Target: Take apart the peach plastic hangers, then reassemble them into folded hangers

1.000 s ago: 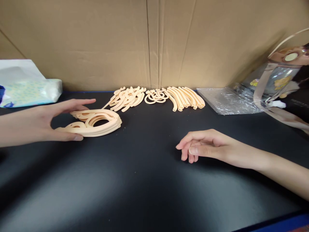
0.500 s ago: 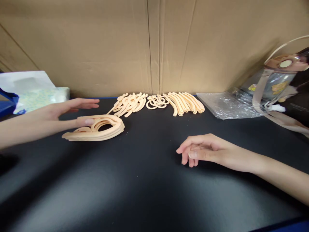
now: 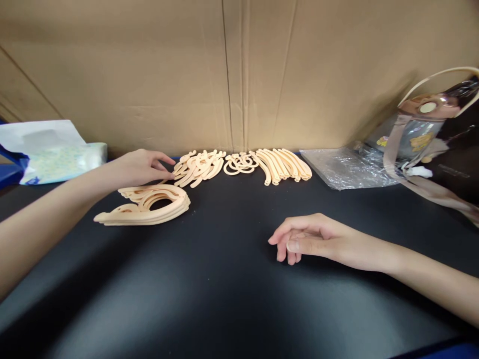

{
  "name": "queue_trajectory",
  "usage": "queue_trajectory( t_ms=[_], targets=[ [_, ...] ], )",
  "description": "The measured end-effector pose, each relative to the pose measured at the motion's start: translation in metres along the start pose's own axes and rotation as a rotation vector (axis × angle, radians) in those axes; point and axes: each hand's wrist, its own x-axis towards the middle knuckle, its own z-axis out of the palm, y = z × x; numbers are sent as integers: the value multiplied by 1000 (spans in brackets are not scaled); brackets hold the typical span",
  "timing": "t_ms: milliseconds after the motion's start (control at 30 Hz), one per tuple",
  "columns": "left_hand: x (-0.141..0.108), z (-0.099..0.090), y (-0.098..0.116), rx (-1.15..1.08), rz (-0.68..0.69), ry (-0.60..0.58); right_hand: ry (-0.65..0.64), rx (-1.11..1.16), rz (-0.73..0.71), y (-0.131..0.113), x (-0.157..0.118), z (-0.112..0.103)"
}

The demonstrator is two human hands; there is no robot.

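Observation:
My left hand reaches past a stack of beige folding hangers. Its fingertips are at the left edge of a loose pile of short curved beige pieces. The fingers are apart, and whether they touch a piece is hard to see. My right hand hovers low over the black table, loosely curled with nothing in it. Beside the pile lie several ring-shaped hook pieces. To their right is a neat row of longer curved arm pieces.
A cardboard wall closes off the back. At the right back lie a clear plastic bag and a tilted bottle with a strap. A soft wipes-like package stands at the left back.
My left hand has left the hanger stack and moved right and away to the pile of short pieces. My right hand is nearly still. The view has shifted slightly.

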Motion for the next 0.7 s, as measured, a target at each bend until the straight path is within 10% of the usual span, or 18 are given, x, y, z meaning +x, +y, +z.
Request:
queue_trajectory(
  t_ms=[367,700],
  targets=[
    [-36,-5,28,-119,-81,335,8,5,-3,-1,-1,1],
    [-110,76,81,-159,595,188,245,-28,-84,4,6,-4]
  ],
)
